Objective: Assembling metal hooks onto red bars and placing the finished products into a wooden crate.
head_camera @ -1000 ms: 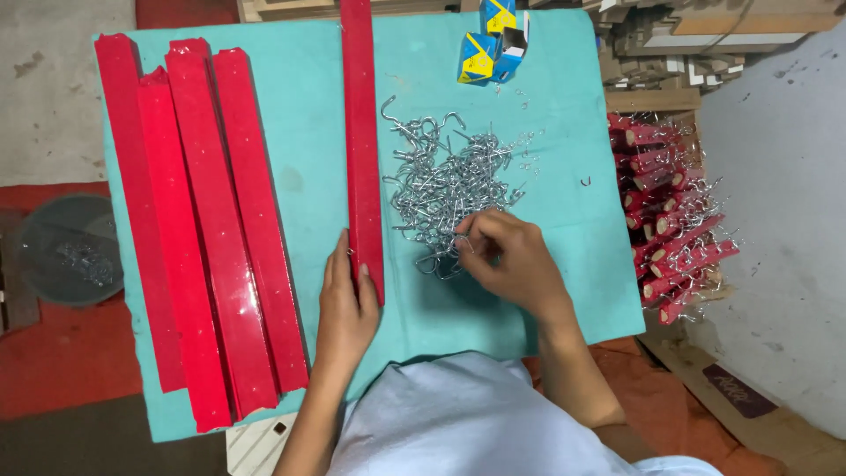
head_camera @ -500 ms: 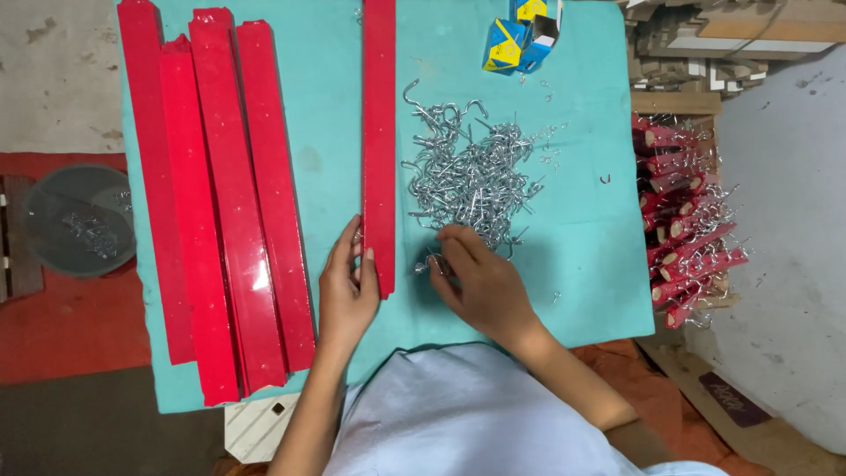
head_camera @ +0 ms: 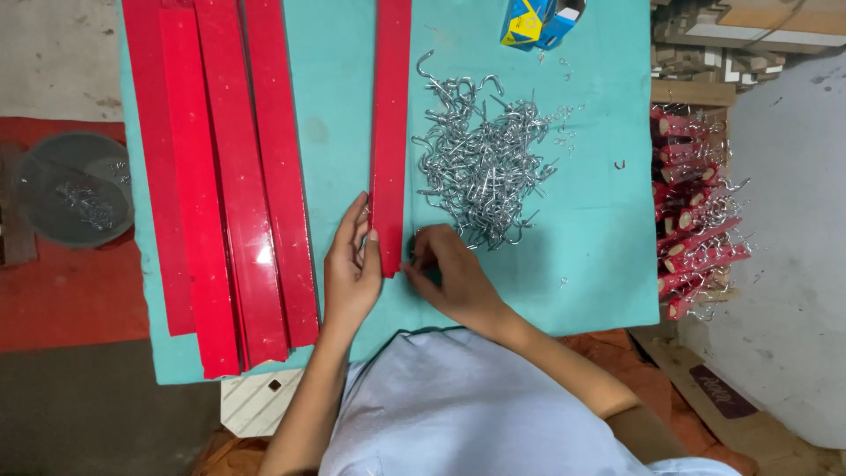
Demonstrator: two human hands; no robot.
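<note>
Since a second ago the right hand [head_camera: 451, 278] has left the pile of metal hooks [head_camera: 483, 167] and come back to the near end of the single red strip [head_camera: 390, 132], while the left hand [head_camera: 351, 264] has stayed flat against that strip's left edge. Its fingers lie extended along the strip, bracing it rather than gripping it. Fingertips of the right hand are pinched together at the strip's lower right corner; whether they hold a small hook there is too small to tell.

This strip lies lengthwise on the teal table cover [head_camera: 599, 256], apart from the stack of red strips [head_camera: 220, 176] to the left. It looks long, thin, stiff and glossy, so probably light and apt to slide on the cloth; pressing near the end being worked seems the surest hold. Loose hooks look tangled, light and sharp-tipped, best picked singly by the shank.
</note>
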